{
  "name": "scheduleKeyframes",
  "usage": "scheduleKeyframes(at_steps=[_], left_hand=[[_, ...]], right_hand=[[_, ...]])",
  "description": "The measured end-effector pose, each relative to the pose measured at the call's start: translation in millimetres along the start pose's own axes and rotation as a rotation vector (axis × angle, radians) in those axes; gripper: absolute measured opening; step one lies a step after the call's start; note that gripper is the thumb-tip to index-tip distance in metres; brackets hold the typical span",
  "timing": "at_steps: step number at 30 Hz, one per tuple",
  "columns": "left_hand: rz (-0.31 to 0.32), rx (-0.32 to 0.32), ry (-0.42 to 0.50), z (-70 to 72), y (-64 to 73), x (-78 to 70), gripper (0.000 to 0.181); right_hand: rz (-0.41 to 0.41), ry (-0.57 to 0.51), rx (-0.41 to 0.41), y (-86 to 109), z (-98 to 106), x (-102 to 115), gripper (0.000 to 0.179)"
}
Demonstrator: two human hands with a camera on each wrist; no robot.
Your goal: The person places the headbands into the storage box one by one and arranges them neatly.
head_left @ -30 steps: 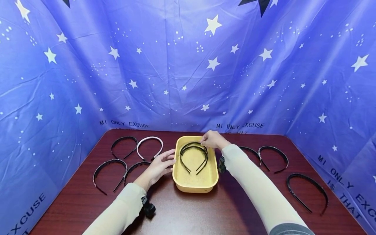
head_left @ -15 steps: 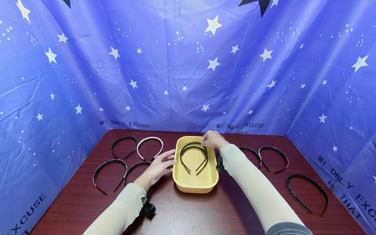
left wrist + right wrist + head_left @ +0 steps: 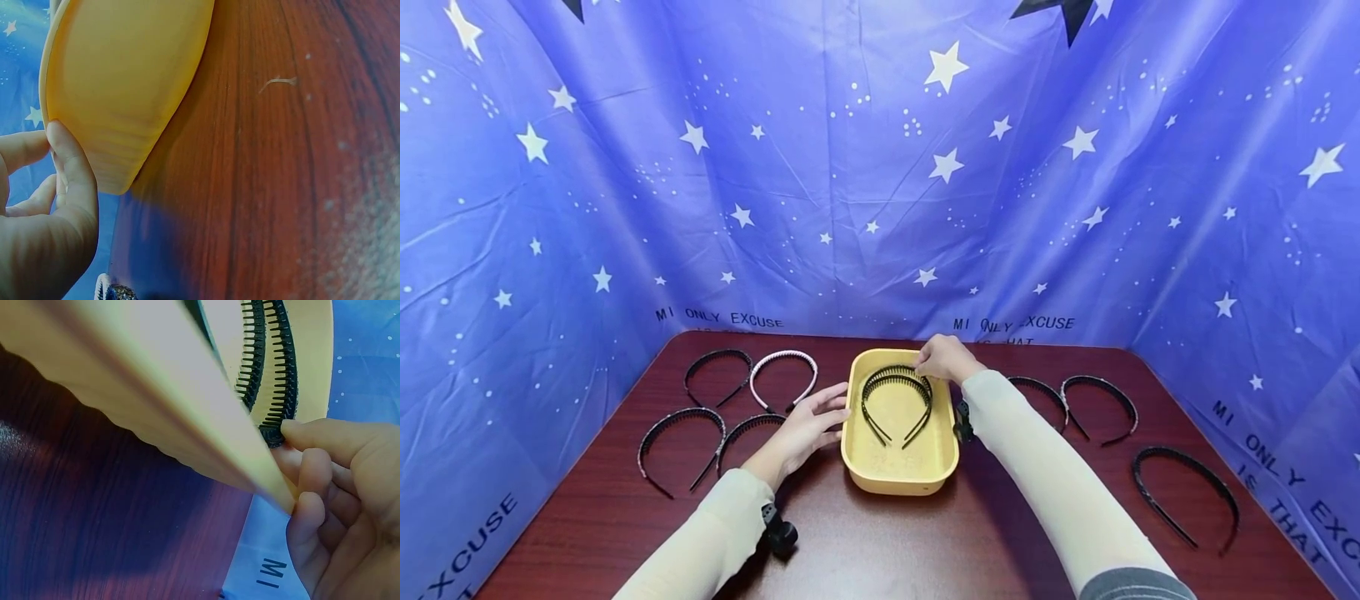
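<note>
A yellow plastic tray (image 3: 901,482) stands mid-table with two black toothed headbands inside. My right hand (image 3: 951,359) reaches over the tray's far right corner. Its thumb and index finger pinch the rear headband (image 3: 286,369) near one side of its arch, as the right wrist view shows. The front headband (image 3: 865,408) lies just inside it, nearly nested, both with their ends toward me. At the tray's left side, my left hand (image 3: 801,433) rests its fairly straight fingers against the rim; in the left wrist view a fingertip (image 3: 56,129) meets the edge.
Left of the tray lie several headbands, among them a pink-white one (image 3: 783,353) and a dark one (image 3: 662,422). On the right are more dark headbands, one (image 3: 1187,458) near the table's right edge. A blue star-printed cloth (image 3: 820,183) hangs round the table's back and sides.
Both headbands in the tray have shifted very slightly to the right. My hands keep almost the same places; the right forearm has drawn a little leftward since a second ago.
</note>
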State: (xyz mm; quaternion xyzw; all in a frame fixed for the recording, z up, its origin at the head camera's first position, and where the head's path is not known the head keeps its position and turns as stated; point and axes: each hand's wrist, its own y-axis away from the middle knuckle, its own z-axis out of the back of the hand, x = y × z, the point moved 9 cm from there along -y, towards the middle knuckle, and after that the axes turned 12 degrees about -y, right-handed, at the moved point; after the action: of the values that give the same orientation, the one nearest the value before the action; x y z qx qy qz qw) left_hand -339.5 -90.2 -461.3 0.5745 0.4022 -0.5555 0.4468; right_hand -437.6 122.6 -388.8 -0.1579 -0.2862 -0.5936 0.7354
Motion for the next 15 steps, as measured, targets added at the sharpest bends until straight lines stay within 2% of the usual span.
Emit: scheduleKeyframes(at_steps=[4,15], left_hand=[[-0.008,-0.002,-0.002,0.1,1.0,-2.6,0.06],[-0.001,0.005,0.002,-1.1,1.5,-2.4,0.059]], right_hand=[[0.019,-0.002,-0.005,-1.0,1.0,1.7,0.01],[-0.004,0.013,-0.002,-1.0,-0.4,0.0,0.008]])
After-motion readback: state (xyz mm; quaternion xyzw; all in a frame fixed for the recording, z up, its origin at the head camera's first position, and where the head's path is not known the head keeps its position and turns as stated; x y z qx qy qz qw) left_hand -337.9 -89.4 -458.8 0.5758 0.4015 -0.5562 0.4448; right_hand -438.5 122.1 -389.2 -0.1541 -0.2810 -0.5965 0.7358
